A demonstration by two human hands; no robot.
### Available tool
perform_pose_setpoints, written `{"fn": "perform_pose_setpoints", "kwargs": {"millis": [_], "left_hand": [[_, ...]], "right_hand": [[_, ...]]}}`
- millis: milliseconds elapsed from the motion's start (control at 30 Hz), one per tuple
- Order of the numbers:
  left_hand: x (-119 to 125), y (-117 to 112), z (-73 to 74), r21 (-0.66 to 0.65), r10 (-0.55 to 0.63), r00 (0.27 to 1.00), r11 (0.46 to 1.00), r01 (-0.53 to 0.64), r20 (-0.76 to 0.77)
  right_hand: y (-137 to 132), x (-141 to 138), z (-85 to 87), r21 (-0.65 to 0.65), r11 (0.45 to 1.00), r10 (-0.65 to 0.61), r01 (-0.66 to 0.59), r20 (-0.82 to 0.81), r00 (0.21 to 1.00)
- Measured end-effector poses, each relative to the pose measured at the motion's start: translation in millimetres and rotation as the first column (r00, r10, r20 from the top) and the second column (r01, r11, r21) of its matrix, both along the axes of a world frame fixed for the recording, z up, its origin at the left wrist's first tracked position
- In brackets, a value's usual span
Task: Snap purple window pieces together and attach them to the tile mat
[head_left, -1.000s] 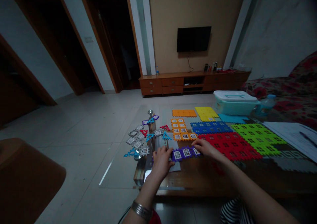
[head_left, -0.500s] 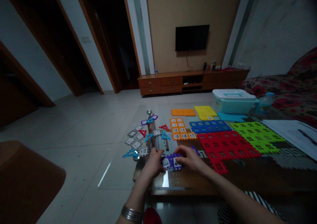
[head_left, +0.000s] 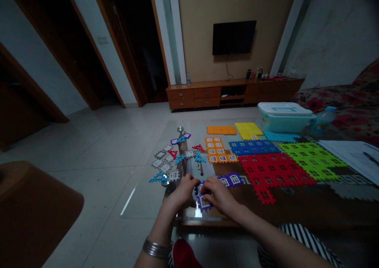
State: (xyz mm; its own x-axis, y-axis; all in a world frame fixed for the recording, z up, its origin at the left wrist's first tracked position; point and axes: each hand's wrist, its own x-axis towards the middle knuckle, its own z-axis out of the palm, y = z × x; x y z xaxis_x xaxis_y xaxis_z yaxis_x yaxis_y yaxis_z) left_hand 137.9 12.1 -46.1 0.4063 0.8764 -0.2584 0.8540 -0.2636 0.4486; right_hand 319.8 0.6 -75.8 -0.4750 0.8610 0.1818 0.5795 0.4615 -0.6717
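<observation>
The left hand (head_left: 187, 190) and the right hand (head_left: 217, 193) are close together, fingers bent in, both pinching the held purple pieces (head_left: 204, 203) with white windows. The fingers cover part of them, so I can't tell how they join. They are over the near left part of the glass table (head_left: 237, 210), close to its front edge. Just past the right hand lie more purple pieces (head_left: 230, 180). There is bare room from there to the front edge, up to the red sheet (head_left: 275, 171), whose stub sticks out toward the person. To the left, grey pieces (head_left: 161, 163) lie near the side edge, with a thin strip of bare glass beside them. Farther off are orange window pieces (head_left: 217, 151), and then a lidded box (head_left: 286, 118) at the back.

One second ago the purple windows made one row, and the hands were well apart on it. Now the hands are together, and the row is in two parts. Half a second ago the held windows sat side by side; now one points toward the front edge
</observation>
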Motion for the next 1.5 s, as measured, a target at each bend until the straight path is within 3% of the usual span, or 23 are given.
{"fn": "perform_pose_setpoints", "kwargs": {"millis": [200,433,733,967,1100,1200,1300,1400,1500], "left_hand": [[3,-2,7.3,0.003,0.027,1.0,1.0,-0.027,-0.008],[5,2,2.1,-0.012,0.026,1.0,1.0,-0.026,0.01],[8,0,6.1,-0.04,0.061,0.998,0.997,-0.06,0.023],[15,0,7.9,0.016,0.056,0.997,0.998,-0.057,0.056],[12,3,9.1,0.037,0.102,0.994,0.994,-0.101,-0.032],[7,2,10.2,0.064,0.152,0.986,0.987,-0.147,-0.068],[9,-3,13.3,0.062,0.139,0.989,0.989,-0.135,-0.054],[20,-11,17.5,0.004,0.05,0.997,0.999,-0.05,-0.053],[34,-18,20.0,-0.012,0.018,0.991,1.0,-0.02,-0.131]], "right_hand": [[2,4,-3.9,-0.042,0.998,0.038,-0.038,-0.005,0.999],[0,-2,3.1,-0.038,0.999,-0.003,0.003,-0.004,1.0],[-2,-4,4.1,-0.055,0.998,-0.004,0.008,0.072,0.997],[-4,-17,13.3,-0.076,0.978,-0.172,0.194,0.232,0.957],[2,-15,6.3,-0.103,0.983,-0.152,0.155,0.036,0.988],[17,-1,7.4,-0.132,0.978,-0.187,0.161,-0.215,0.958],[46,13,19.0,-0.117,0.962,-0.271,0.246,-0.339,0.901],[91,11,36.2,-0.025,0.964,-0.261,0.266,-0.304,0.916],[145,-14,50.6,0.09,0.966,-0.235,0.244,-0.094,0.967]]}}
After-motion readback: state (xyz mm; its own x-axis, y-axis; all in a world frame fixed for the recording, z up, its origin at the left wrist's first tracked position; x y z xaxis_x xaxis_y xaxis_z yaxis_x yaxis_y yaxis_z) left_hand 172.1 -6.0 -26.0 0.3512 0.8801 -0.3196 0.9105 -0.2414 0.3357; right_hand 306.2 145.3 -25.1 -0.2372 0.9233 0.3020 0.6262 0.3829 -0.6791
